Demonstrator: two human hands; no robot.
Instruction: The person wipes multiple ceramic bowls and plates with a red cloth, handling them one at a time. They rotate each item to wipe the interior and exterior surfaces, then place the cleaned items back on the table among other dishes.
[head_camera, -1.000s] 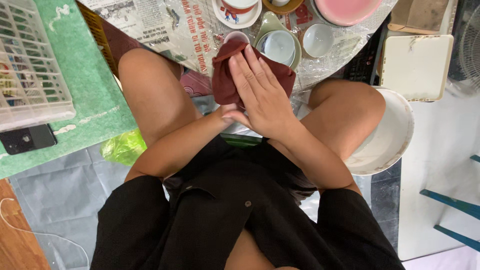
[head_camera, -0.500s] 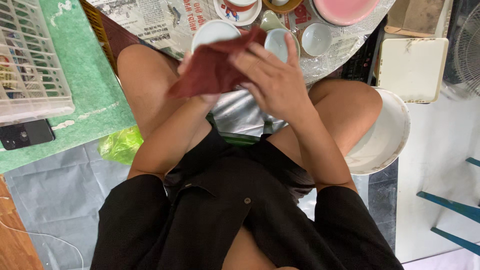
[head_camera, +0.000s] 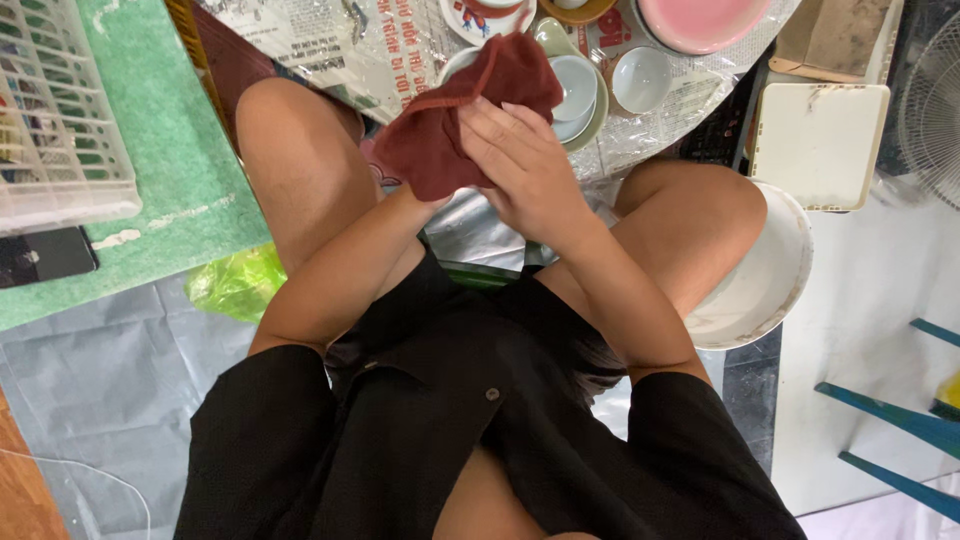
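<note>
Both hands worked one dark red cloth (head_camera: 470, 110) held above the knees; the right hand (head_camera: 525, 170) had its fingers (head_camera: 490, 125) closed over it (left hand hidden beneath), best kept pressing firmly.

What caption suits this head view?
Right hand presses a dark red cloth above bowls on a foil-covered table.

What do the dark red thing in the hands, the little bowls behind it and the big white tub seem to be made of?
The dark red cloth looks like soft woven fabric: matte, folded and creased, with a stitched hem. The small white bowls look like glazed ceramic, smooth and glossy, though hard plastic cannot be ruled out. The white tub is probably plastic: thin rolled rim, dull scuffed surface.
</note>
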